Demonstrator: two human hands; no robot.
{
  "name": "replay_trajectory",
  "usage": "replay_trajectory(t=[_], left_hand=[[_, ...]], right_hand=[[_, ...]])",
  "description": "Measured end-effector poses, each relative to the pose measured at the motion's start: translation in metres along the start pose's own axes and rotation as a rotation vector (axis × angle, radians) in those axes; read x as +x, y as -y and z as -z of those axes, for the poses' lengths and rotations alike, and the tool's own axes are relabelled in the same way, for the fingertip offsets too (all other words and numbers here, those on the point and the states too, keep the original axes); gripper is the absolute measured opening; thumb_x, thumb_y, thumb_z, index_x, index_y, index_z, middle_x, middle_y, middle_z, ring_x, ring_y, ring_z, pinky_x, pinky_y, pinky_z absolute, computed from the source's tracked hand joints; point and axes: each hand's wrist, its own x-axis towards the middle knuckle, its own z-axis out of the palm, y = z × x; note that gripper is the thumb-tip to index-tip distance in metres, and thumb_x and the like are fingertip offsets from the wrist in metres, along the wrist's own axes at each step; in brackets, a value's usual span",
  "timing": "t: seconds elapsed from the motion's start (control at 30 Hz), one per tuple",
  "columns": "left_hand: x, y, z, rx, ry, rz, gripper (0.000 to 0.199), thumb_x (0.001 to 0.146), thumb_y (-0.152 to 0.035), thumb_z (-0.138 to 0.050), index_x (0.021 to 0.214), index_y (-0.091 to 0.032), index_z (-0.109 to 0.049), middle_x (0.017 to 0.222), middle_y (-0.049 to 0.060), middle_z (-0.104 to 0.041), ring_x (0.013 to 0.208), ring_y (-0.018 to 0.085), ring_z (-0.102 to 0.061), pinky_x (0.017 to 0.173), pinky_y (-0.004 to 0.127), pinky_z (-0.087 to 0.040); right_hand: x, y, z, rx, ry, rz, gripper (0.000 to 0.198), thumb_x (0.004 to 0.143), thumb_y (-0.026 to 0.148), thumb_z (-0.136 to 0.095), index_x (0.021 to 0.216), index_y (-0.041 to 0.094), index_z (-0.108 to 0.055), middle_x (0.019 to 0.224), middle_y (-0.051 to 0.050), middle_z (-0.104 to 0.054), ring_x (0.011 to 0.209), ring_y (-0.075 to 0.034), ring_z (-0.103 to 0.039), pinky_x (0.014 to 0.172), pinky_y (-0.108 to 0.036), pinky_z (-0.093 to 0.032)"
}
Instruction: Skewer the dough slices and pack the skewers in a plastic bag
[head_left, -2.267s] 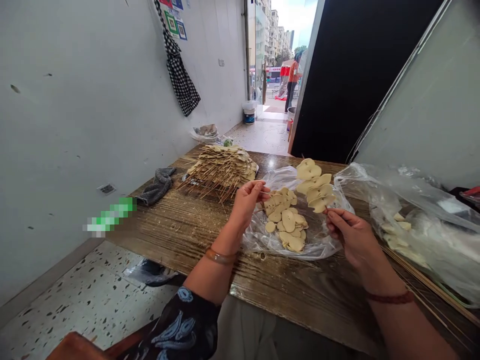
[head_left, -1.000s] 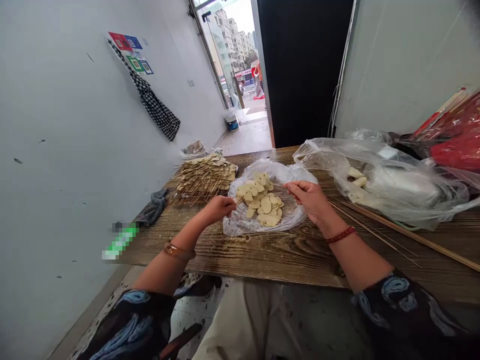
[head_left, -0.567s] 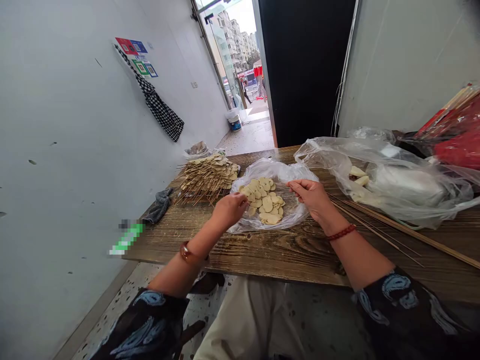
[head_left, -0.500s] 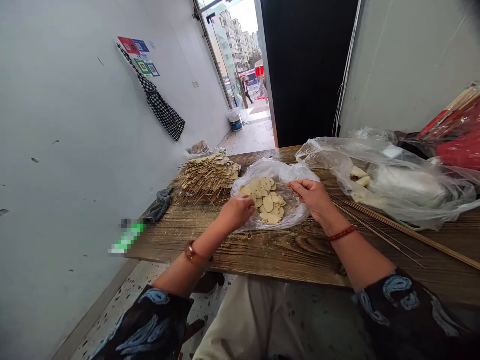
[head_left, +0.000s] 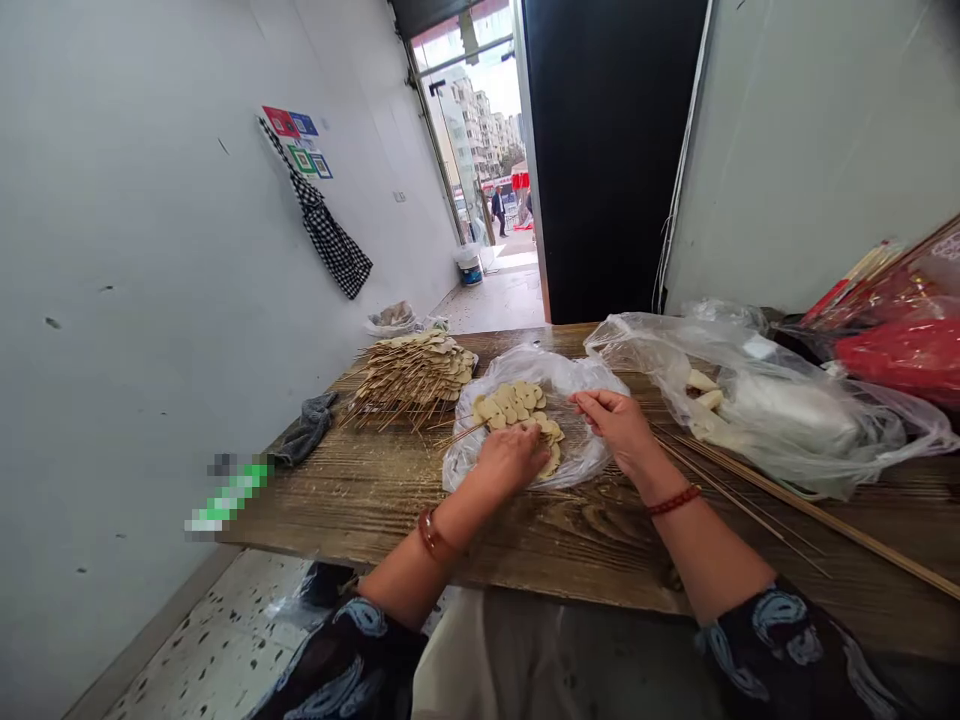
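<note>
Thin, pale oval slices (head_left: 517, 400) lie in an open clear plastic bag (head_left: 577, 375) on the wooden table. Some of them are threaded on thin sticks whose bare ends point left out of the bag. My left hand (head_left: 516, 458) is on the near part of the slices, fingers bent down and closed together; what lies under the fingertips is hidden. Over the bag's right side, my right hand (head_left: 613, 418) is closed in a pinch of thumb and forefinger. Anything between those fingertips is too small to make out.
A heap of skewered slices (head_left: 412, 375) stands at the back left, beside a grey cloth (head_left: 306, 428). To the right lie long thin sticks (head_left: 795, 505), a large clear bag (head_left: 795, 395) with pale pieces inside, and red packaging (head_left: 900, 350). The table's front edge runs close to me.
My left hand has moved right and down onto the near slices. Stick ends now show at the bag's left side. My right hand keeps its pinch, while the camera view has shifted slightly.
</note>
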Motion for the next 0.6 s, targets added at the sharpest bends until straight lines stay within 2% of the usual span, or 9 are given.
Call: replay_trajectory(t=[0.2,0.4,0.5,0.6], left_hand=[[0.003,-0.004,-0.006,-0.273,-0.070,-0.046,0.040,0.084,-0.036,-0.058,0.121,-0.020,-0.057,0.118,0.011,-0.065,0.106,0.025,-0.063,0.091,0.035,-0.047],[0.008,-0.030,-0.021,-0.636,-0.162,-0.350,0.043,0.083,-0.027,-0.059,0.125,-0.017,-0.056,0.130,0.010,-0.058,0.118,0.020,-0.056,0.101,0.031,-0.043],[0.004,-0.027,-0.017,-0.679,-0.205,-0.288,0.033,0.085,-0.025,-0.056,0.116,-0.017,-0.062,0.124,0.009,-0.062,0.110,0.018,-0.060,0.097,0.030,-0.045],[-0.003,0.000,-0.008,-0.600,-0.244,-0.094,0.023,0.087,-0.022,-0.052,0.104,-0.017,-0.067,0.105,0.008,-0.068,0.096,0.017,-0.063,0.089,0.029,-0.048]], right_hand=[[0.003,-0.005,0.003,-0.011,-0.019,0.010,0.043,0.066,0.052,-0.071,0.084,0.013,-0.075,0.069,-0.004,-0.065,0.054,-0.009,-0.044,0.044,-0.021,-0.029],[0.002,-0.004,0.008,-0.066,-0.029,0.036,0.045,0.067,0.054,-0.069,0.085,0.013,-0.074,0.069,-0.004,-0.064,0.054,-0.010,-0.045,0.046,-0.022,-0.032],[0.003,-0.005,0.009,-0.128,-0.032,0.054,0.042,0.069,0.052,-0.068,0.084,0.014,-0.074,0.069,-0.003,-0.065,0.056,-0.011,-0.048,0.049,-0.024,-0.036],[0.004,-0.009,0.009,-0.203,-0.016,0.078,0.038,0.070,0.050,-0.067,0.083,0.015,-0.075,0.069,-0.004,-0.067,0.058,-0.013,-0.051,0.052,-0.025,-0.038]])
